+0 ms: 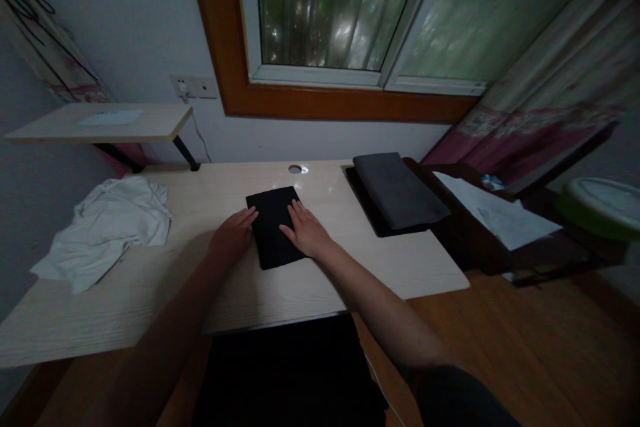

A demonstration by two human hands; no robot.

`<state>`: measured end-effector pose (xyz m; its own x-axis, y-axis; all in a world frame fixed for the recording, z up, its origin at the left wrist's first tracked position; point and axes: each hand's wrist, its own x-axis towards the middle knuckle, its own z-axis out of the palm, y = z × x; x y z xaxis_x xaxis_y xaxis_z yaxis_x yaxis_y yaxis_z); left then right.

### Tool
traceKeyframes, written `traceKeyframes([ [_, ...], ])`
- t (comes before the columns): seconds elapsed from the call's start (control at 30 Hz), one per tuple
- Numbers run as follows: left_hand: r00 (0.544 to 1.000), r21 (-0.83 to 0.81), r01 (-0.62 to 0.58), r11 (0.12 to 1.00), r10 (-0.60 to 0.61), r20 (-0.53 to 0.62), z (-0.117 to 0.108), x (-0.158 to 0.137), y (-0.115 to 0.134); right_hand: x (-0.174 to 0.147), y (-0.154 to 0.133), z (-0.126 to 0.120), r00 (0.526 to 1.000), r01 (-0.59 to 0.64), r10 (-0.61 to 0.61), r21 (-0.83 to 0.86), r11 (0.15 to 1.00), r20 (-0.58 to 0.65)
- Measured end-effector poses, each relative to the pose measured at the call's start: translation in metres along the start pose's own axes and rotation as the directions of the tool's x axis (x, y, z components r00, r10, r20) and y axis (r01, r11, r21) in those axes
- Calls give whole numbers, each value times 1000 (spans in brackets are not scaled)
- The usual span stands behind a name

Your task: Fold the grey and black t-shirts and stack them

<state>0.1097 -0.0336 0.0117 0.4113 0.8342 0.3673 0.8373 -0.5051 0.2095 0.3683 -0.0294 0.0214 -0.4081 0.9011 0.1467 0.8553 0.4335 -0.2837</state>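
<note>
A flat black rectangular item (276,230), like a closed notebook or a folded cloth, lies on the pale wooden desk (200,280) in front of me. My right hand (304,230) rests flat on its right side with fingers outstretched. At its left edge, my left hand (233,233) touches it with the fingertips, the fingers extended and close together. Neither hand is wrapped around it. Dim light hides the item's exact kind.
Crumpled white cloth (115,223) lies on the desk's left, below a raised shelf (165,123) on black legs. At the back right, a dark grey folded item (400,190) sits on a black one. Beyond the right edge, a dark piece of furniture holds white paper (495,210).
</note>
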Motion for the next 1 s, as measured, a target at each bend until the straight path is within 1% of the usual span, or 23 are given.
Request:
traceKeyframes([
  [0.13,1000,12,8,1000,-9,8,-3,1,2,-12,20,-7,999,-33,33,-21,999,24],
  [0.33,999,43,14,999,-16,34,-3,0,2,-30,43,-16,999,-25,25,-12,1000,41],
  [0.47,999,48,14,999,-15,37,-3,0,2,-36,56,-19,998,-34,31,55,998,49],
  [0.57,1000,23,2,1000,-2,21,-3,1,1,-34,59,-20,997,-74,72,145,987,24],
  [0.67,1000,2,-30,1000,30,-7,-4,2,0,-23,52,-21,993,-86,101,204,975,-64],
  [0.77,993,-45,-112,993,111,-26,-6,1,-1,-5,33,-20,991,-35,59,194,980,-116],
  [0.9,957,-167,-286,943,291,5,-11,-3,-2,26,1,-11,993,75,-57,188,979,-100],
  [1.0,932,-229,-350,908,363,17,-12,-5,-4,46,-16,-1,990,138,-133,152,979,-41],
])
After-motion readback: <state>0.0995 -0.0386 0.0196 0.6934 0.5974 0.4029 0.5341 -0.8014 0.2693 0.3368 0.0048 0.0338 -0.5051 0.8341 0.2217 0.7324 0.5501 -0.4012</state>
